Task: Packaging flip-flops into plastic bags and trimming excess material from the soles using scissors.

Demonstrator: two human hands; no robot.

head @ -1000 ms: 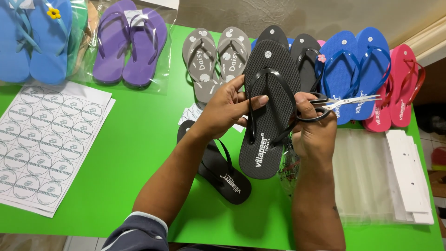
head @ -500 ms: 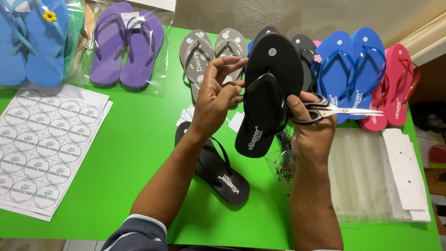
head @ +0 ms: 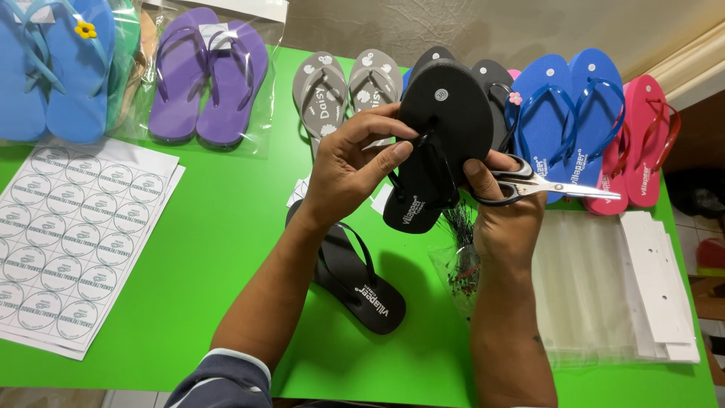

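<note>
Green table [head: 226, 249]: open surface is left between the sticker sheets [head: 72, 242] at the left edge and the clear bags [head: 596, 287] at the right. Pair of black flip-flops [head: 442, 128]: matte, held sole-out above table centre, pinched by the left hand [head: 351, 170]. Scissors [head: 540, 185] are gripped closed in the right hand [head: 506, 219]. A single black flip-flop [head: 362, 283] is laid beneath.

Matt black foam sandals [head: 442, 143], shiny metal scissors [head: 544, 185], smooth green tabletop [head: 226, 227].
</note>
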